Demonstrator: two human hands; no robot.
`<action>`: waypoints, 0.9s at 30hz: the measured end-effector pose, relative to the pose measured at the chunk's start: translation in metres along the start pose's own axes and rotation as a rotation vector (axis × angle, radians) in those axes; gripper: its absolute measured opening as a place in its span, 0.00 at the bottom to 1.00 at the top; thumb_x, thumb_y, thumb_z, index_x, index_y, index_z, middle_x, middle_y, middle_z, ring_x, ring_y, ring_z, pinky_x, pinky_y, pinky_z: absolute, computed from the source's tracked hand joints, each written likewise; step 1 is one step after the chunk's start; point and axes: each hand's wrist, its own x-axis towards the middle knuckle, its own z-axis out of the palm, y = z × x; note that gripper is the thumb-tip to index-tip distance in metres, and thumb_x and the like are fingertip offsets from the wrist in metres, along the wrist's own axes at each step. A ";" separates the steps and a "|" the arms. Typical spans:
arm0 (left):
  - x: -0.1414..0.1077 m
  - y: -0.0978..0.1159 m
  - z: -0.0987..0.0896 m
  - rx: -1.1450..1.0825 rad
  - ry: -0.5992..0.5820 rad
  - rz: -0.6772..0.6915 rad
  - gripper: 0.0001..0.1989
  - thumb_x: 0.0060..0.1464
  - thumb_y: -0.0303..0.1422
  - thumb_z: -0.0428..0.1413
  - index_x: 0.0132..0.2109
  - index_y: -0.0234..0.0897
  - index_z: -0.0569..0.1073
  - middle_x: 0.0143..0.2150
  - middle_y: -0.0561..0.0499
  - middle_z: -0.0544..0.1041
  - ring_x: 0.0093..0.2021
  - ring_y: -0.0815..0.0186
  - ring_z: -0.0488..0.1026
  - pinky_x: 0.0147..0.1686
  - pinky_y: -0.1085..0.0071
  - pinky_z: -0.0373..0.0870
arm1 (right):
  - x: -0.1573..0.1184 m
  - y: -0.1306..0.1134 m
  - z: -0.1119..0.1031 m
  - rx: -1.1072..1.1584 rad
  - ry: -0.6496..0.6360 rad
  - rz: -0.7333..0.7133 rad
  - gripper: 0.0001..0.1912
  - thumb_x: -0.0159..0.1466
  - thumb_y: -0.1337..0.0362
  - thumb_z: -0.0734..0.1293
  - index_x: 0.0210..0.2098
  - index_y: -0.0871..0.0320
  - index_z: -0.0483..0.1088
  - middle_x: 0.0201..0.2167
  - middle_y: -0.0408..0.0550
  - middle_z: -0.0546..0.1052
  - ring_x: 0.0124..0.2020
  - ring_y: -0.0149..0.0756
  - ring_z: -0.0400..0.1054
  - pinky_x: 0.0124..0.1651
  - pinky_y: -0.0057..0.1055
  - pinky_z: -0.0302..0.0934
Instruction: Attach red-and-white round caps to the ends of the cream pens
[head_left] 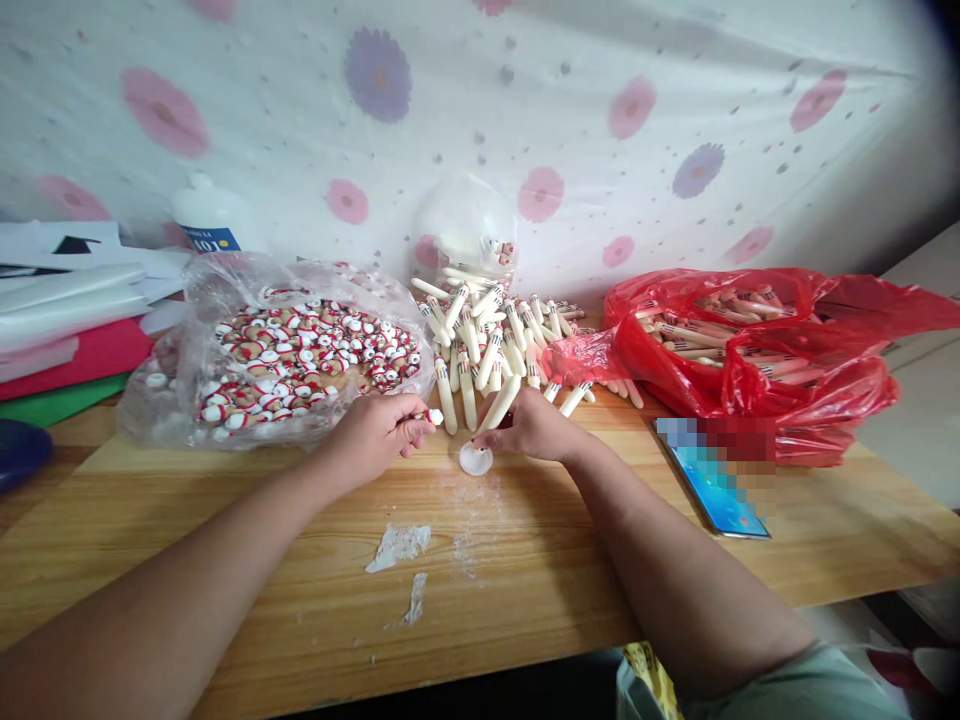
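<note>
My left hand [375,432] pinches a small red-and-white figurine [434,417], mostly hidden by the fingers; its white end sticks out to the right. Closed round a cream multicolour pen [501,400] is my right hand [534,425]. The pen tilts, its lower end at a small round white cap [476,461] on the table; whether it touches what is inside I cannot tell. Behind my hands lies a heap of similar cream pens [491,345]. Left of it, an opened clear plastic bag [157,400] holds many small red, white and brown figurines [277,350].
A red plastic bag [817,400] with more pens stands at the right, a phone [720,485] in front of it. Dried white scraps [400,547] lie on the wooden table [300,590]. A white bottle [210,215] and stacked sheets [75,300] are at the back left.
</note>
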 end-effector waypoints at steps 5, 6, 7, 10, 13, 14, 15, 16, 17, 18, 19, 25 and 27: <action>-0.004 0.003 0.006 -0.120 -0.052 -0.015 0.09 0.52 0.36 0.52 0.29 0.37 0.70 0.23 0.55 0.73 0.22 0.72 0.70 0.26 0.74 0.67 | -0.001 -0.008 0.002 0.519 0.229 -0.006 0.14 0.55 0.56 0.72 0.25 0.60 0.69 0.15 0.38 0.68 0.15 0.23 0.57 0.17 0.21 0.50; -0.005 0.005 0.007 -0.157 -0.063 -0.015 0.09 0.52 0.36 0.52 0.28 0.37 0.69 0.23 0.55 0.73 0.22 0.72 0.70 0.25 0.75 0.67 | -0.001 -0.011 0.004 0.608 0.272 -0.002 0.16 0.55 0.54 0.71 0.25 0.60 0.68 0.14 0.38 0.67 0.13 0.23 0.56 0.15 0.21 0.48; -0.006 0.007 0.009 -0.191 -0.070 -0.014 0.09 0.52 0.37 0.52 0.28 0.37 0.69 0.23 0.55 0.73 0.22 0.72 0.70 0.25 0.75 0.67 | -0.001 -0.014 0.007 0.675 0.306 0.002 0.17 0.55 0.53 0.71 0.25 0.60 0.67 0.13 0.38 0.67 0.12 0.23 0.55 0.14 0.20 0.47; -0.009 0.010 0.011 -0.266 -0.066 -0.020 0.11 0.53 0.37 0.52 0.26 0.37 0.67 0.22 0.55 0.72 0.22 0.72 0.69 0.24 0.75 0.66 | -0.002 -0.021 0.016 0.767 0.356 -0.013 0.17 0.54 0.53 0.72 0.26 0.60 0.67 0.13 0.38 0.68 0.12 0.23 0.56 0.13 0.19 0.48; -0.010 0.010 0.013 -0.307 -0.073 -0.030 0.11 0.53 0.37 0.52 0.25 0.36 0.67 0.22 0.54 0.71 0.21 0.73 0.68 0.24 0.74 0.66 | -0.002 -0.024 0.023 0.786 0.357 -0.047 0.15 0.54 0.55 0.73 0.26 0.60 0.68 0.15 0.39 0.70 0.13 0.23 0.59 0.14 0.19 0.51; -0.010 0.010 0.013 -0.318 -0.078 -0.034 0.11 0.53 0.37 0.52 0.26 0.36 0.67 0.22 0.54 0.71 0.21 0.73 0.68 0.24 0.74 0.66 | -0.003 -0.024 0.024 0.785 0.351 -0.054 0.15 0.54 0.56 0.73 0.27 0.60 0.68 0.15 0.39 0.70 0.14 0.24 0.60 0.14 0.19 0.51; -0.010 0.010 0.013 -0.329 -0.082 -0.037 0.11 0.53 0.37 0.52 0.26 0.36 0.67 0.22 0.54 0.71 0.21 0.73 0.68 0.24 0.74 0.66 | -0.003 -0.023 0.025 0.780 0.343 -0.055 0.14 0.54 0.56 0.73 0.27 0.59 0.68 0.16 0.40 0.70 0.14 0.24 0.61 0.14 0.19 0.52; -0.010 0.009 0.013 -0.338 -0.084 -0.041 0.11 0.53 0.37 0.53 0.26 0.36 0.67 0.22 0.54 0.71 0.21 0.73 0.68 0.23 0.74 0.66 | -0.003 -0.023 0.025 0.772 0.337 -0.055 0.14 0.54 0.56 0.73 0.28 0.59 0.69 0.16 0.40 0.71 0.15 0.24 0.61 0.15 0.20 0.53; -0.010 0.009 0.013 -0.351 -0.082 -0.046 0.11 0.52 0.38 0.53 0.27 0.36 0.67 0.21 0.55 0.71 0.21 0.73 0.68 0.23 0.74 0.66 | -0.003 -0.023 0.026 0.761 0.333 -0.055 0.14 0.54 0.56 0.73 0.28 0.59 0.69 0.16 0.40 0.71 0.15 0.25 0.61 0.15 0.20 0.53; -0.010 0.010 0.013 -0.364 -0.083 -0.052 0.11 0.52 0.38 0.53 0.27 0.36 0.67 0.21 0.55 0.71 0.21 0.73 0.68 0.22 0.74 0.66 | -0.003 -0.022 0.026 0.747 0.332 -0.059 0.14 0.54 0.56 0.73 0.28 0.59 0.69 0.16 0.40 0.71 0.15 0.25 0.61 0.16 0.21 0.54; -0.011 0.010 0.013 -0.378 -0.086 -0.059 0.11 0.52 0.39 0.53 0.27 0.37 0.67 0.21 0.55 0.71 0.20 0.73 0.67 0.22 0.75 0.65 | -0.003 -0.023 0.027 0.731 0.334 -0.065 0.14 0.54 0.56 0.73 0.28 0.59 0.69 0.17 0.40 0.71 0.15 0.25 0.61 0.16 0.21 0.54; -0.014 0.015 0.014 -0.375 -0.071 -0.095 0.12 0.50 0.40 0.53 0.25 0.37 0.66 0.20 0.55 0.69 0.19 0.73 0.66 0.19 0.76 0.64 | -0.003 -0.029 0.038 0.654 0.387 -0.123 0.14 0.54 0.56 0.73 0.27 0.58 0.68 0.16 0.40 0.70 0.16 0.25 0.60 0.17 0.22 0.53; -0.015 0.015 0.014 -0.344 -0.048 -0.102 0.12 0.50 0.39 0.53 0.24 0.37 0.65 0.19 0.55 0.69 0.18 0.74 0.65 0.18 0.76 0.63 | -0.002 -0.031 0.044 0.642 0.414 -0.143 0.14 0.54 0.56 0.73 0.26 0.58 0.68 0.16 0.39 0.69 0.16 0.25 0.60 0.18 0.23 0.53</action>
